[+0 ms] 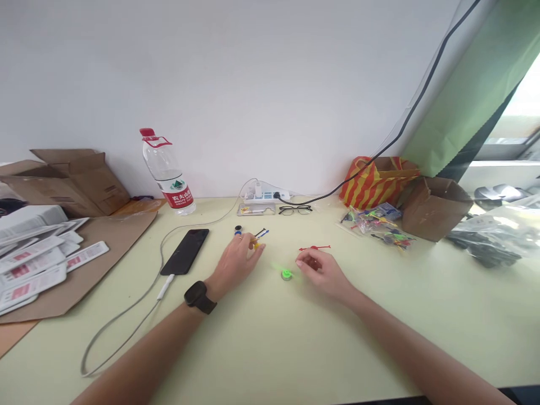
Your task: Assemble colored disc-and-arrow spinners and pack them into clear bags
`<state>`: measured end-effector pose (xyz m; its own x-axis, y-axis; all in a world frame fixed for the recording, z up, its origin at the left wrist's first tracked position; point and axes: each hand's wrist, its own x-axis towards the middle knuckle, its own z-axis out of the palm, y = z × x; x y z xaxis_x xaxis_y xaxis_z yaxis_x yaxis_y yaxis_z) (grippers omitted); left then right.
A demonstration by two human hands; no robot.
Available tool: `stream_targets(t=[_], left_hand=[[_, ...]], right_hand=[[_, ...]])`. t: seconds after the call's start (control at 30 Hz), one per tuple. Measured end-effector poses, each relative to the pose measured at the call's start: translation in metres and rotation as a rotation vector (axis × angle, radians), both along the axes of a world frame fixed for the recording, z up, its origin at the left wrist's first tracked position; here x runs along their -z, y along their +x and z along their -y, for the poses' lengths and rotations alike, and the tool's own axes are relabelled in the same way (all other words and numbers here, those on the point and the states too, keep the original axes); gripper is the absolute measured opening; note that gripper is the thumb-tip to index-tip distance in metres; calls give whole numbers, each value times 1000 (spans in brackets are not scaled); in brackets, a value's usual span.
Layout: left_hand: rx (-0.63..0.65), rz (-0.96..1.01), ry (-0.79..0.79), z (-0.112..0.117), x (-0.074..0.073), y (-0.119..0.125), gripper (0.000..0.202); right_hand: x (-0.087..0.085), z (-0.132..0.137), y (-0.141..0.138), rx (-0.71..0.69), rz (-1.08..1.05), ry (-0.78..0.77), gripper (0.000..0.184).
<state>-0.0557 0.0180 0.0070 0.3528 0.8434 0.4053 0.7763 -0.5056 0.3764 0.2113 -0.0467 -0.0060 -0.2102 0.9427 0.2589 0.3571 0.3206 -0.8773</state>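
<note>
My left hand (238, 260), with a black watch on its wrist, rests on the table with its fingers closed around a yellow plastic piece (250, 261), partly hidden. Just beyond its fingertips lie a blue arrow-shaped piece (264, 232) and a black one, beside a small dark round piece (238, 229). A bright green spinner (287, 274) stands on the table between my hands, its arms blurred by motion. My right hand (323, 273) is to its right, fingers loosely curled with nothing visible in them. A red arrow spinner (314, 247) sits right behind that hand.
At left are a phone (185, 251) on a cable, a water bottle (171, 180), cardboard and white cards (34, 264). A power strip (265, 194), glasses (295, 210) and a clear case (256, 210) line the wall. Bagged colourful parts (375, 225) and a brown box (436, 208) are at right.
</note>
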Motion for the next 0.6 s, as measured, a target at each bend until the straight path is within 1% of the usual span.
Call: stream_targets(t=[0.1,0.2,0.27,0.37,0.43,0.5,0.6], left_hand=[[81,-81,-82,8,-1,5,30],[152,-131,-92,10,-1,4,27],[172,-136,-77,9,-1,3,24],[172,-146,-76,9,-1,3,23],[162,-148,-79,8,-1,3,25],[157,-144,-77,8,-1,3,26],[175,-94,-92,9,-1,4,24]], right_hand=[[3,1,-2,4,114,126,17],[3,0,1,12,158,223,12],[1,1,3,-55,193,281,17],[-3,6,2,-231,306,347,28],[-4,8,0,-296,358,357,27],[-4,8,0,-294,379,360,23],[-1,3,4,-222,391,362,19]])
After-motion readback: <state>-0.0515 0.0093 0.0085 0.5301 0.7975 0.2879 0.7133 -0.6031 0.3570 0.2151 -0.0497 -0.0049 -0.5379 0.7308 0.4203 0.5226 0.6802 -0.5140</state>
